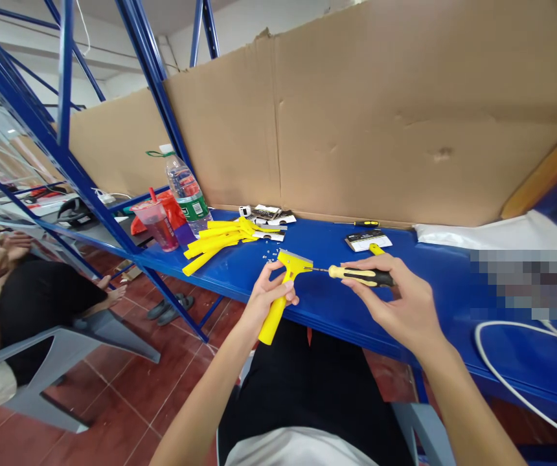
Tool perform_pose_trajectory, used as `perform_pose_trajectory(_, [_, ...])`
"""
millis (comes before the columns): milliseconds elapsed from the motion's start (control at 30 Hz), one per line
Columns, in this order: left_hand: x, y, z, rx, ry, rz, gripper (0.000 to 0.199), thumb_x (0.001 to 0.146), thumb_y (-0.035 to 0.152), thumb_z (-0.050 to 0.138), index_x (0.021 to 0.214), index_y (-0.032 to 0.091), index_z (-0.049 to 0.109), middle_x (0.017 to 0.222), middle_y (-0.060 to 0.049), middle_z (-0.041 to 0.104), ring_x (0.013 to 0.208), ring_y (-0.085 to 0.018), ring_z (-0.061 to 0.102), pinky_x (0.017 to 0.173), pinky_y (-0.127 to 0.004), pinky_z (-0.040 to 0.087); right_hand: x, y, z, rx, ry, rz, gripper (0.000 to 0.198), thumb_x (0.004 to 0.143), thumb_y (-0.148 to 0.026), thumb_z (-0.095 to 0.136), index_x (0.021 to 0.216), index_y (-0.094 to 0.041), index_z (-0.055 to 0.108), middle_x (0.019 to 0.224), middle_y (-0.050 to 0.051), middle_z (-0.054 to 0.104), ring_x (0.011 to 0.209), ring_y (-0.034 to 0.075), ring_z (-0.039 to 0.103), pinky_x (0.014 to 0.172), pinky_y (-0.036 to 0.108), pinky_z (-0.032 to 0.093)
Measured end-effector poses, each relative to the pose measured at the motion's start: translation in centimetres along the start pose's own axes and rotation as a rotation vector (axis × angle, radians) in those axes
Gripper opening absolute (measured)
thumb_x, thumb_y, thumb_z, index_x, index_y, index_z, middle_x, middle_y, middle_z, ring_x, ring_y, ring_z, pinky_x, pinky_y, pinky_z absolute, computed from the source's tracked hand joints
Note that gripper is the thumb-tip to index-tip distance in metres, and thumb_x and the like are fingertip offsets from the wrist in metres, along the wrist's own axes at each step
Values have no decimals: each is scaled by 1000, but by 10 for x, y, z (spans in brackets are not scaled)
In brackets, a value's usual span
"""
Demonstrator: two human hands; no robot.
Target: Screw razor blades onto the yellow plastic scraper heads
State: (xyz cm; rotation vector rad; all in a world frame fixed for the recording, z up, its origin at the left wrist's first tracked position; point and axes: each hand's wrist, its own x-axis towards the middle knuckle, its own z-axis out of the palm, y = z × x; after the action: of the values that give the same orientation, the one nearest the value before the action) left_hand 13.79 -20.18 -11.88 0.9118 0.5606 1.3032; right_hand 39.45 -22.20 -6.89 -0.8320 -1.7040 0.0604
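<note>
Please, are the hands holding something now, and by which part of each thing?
The left hand holds a yellow scraper by the upper handle, below its head. The right hand holds a screwdriver by its handle.

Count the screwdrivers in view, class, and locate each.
2: the right hand holds one screwdriver; another screwdriver lies at the back of the blue table, by the cardboard. More may be hidden.
</note>
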Motion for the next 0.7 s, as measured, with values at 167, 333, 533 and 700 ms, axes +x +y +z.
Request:
perform_pose_trajectory(167, [0,2,0,-10,27,-11,67,79,26,101,127,27,56,98,2,67,69,-9,61,71,-30,53,-1,3,0,-31,19,26,17,98,-34,88,109,-29,76,106,5,85,93,28,83,80,42,69])
perform_pose_trajectory(333, [0,24,1,-68,76,113,65,82,29,100,129,31,55,114,-1,71,66,-7,60,67,-27,50,1,4,-5,3,112,80,24,90,-41,95,99,-28,76,100,5,85,90,30,83,83,50,69])
perform_pose_trajectory(533, [-15,68,-2,-42,171,344,64,86,35,98,134,36,56,120,0,71,80,-12,70,71,-27,54,9,7,-9,430,468,492,31,80,-43,102,90,-31,74,100,5,84,88,34,85,106,64,66])
perform_pose_trajectory(700, [-23,82,-4,13,233,426,71,85,35,99,140,36,55,119,-1,71,82,-14,74,69,-27,55,13,23,-8,800,297,745,21,88,-43,93,100,-30,84,108,6,85,93,28,83,86,47,73])
